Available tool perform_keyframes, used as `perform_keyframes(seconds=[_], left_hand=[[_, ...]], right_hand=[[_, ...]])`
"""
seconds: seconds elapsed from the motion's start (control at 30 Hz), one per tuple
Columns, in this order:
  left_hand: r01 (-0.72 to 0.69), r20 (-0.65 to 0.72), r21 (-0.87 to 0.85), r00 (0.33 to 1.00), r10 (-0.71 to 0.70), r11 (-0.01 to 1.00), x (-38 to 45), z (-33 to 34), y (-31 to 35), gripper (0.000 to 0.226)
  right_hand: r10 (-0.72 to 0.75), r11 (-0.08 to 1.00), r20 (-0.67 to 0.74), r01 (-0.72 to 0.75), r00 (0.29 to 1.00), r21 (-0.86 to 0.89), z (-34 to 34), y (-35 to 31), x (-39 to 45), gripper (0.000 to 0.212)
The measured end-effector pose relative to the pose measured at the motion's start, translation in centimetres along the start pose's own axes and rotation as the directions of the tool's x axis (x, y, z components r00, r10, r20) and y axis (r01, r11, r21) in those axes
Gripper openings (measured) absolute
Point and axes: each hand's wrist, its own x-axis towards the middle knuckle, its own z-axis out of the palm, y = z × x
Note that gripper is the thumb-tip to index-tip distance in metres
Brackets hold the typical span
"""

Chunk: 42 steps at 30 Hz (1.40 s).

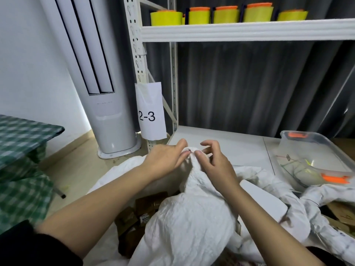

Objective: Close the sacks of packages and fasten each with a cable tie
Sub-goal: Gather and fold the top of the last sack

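Left hand [166, 160] and right hand [215, 162] both pinching gathered neck of white sack [190, 214]; brown packages [138, 217] lying below left forearm.

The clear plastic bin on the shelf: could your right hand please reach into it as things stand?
Probably yes: the clear plastic bin is open-topped with nothing between, but the right hand would first have to let go of the sack's gathered neck.

Your left hand [165, 158] and right hand [215, 162] meet at the gathered neck of the sack [188, 217], which rises directly before you. Packages [138, 212] lie in its opening, lower left. Behind it runs the lower shelf [221, 143]; the bin [311, 156] sits on that shelf to your right. Rolls [211, 16] line the upper shelf [245, 30] above. The paper sign [150, 112] hangs on the rack post, with the standing unit [107, 104] left of it.
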Motion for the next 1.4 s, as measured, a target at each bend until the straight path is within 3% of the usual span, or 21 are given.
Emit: perform_keyframes(seconds=[0.07,0.17,0.23,0.3,0.4,0.47,0.57,0.67,0.73,0.8,0.9,1.03,1.17,1.3,1.4], left_hand=[[0.091,0.048,-0.014,0.995,-0.090,0.996,0.5,0.0,-0.4,0.052],[0.164,0.118,-0.106,0.981,-0.151,0.981,1.5,-0.9,-0.4,0.039],[0.182,0.177,-0.212,0.973,-0.145,0.960,1.6,-1.3,-0.6,0.034],[0.172,0.173,-0.365,0.978,-0.115,0.915,1.7,-1.8,-0.7,0.027],[0.141,0.168,-0.544,0.984,-0.058,0.827,2.1,-3.0,0.5,0.024],[0.102,0.202,-0.483,0.979,-0.003,0.869,2.5,-3.5,1.7,0.023],[0.053,0.125,-0.227,0.992,-0.025,0.972,2.9,-3.1,1.9,0.024],[0.159,0.011,-0.124,0.987,-0.159,0.979,3.4,-2.7,1.3,0.030],[0.182,-0.035,-0.131,0.982,-0.188,0.975,3.7,-2.6,1.3,0.030],[0.183,-0.046,-0.170,0.980,-0.193,0.968,4.0,-2.5,1.3,0.030],[0.213,-0.028,-0.261,0.973,-0.228,0.941,3.7,-2.9,-0.2,0.034],[0.040,-0.004,-0.180,0.999,-0.041,0.983,2.2,-3.4,-3.3,0.048],[-0.156,-0.015,-0.074,0.988,0.155,0.985,1.8,-2.8,-4.7,0.051],[-0.189,-0.152,-0.112,0.973,0.171,0.976,2.0,-3.2,-2.8,0.047],[-0.299,-0.176,-0.236,0.949,0.262,0.925,2.5,-3.5,0.9,0.044]], right_hand=[[0.042,0.976,-0.025,-0.046,0.999,-0.214,-0.3,0.2,-1.1,0.040],[0.010,0.978,-0.025,-0.015,1.000,-0.208,-0.3,1.1,-1.2,0.026],[-0.048,0.998,-0.001,0.048,0.999,-0.046,-0.7,1.7,-0.6,0.012],[-0.080,0.978,0.032,0.072,0.996,0.198,-1.6,1.8,0.1,0.018],[-0.100,0.927,0.140,0.041,0.985,0.373,-3.0,0.9,0.8,0.021],[-0.101,0.910,0.179,0.019,0.979,0.414,-3.4,0.2,1.1,0.019],[-0.027,0.934,0.114,-0.015,0.993,0.357,-3.6,-0.4,0.8,0.015],[0.171,0.984,-0.019,-0.169,0.985,0.056,-3.2,-0.5,-0.9,0.066],[0.220,0.971,-0.028,-0.222,0.975,-0.095,-2.0,-0.7,-1.8,0.081],[0.197,0.980,-0.068,-0.198,0.978,-0.013,-0.8,-0.6,-1.8,0.070],[0.129,0.948,-0.102,-0.092,0.986,0.303,-0.7,-0.2,-1.0,0.046],[0.008,0.882,0.104,-0.055,0.995,0.467,-3.5,0.7,-0.7,0.047],[-0.053,0.836,0.358,-0.155,0.932,0.526,-6.1,0.6,0.0,0.041],[-0.017,0.759,0.341,-0.210,0.940,0.616,-6.0,0.3,0.4,0.033],[-0.015,0.779,0.342,-0.203,0.940,0.593,-5.7,-0.2,0.2,0.031]])
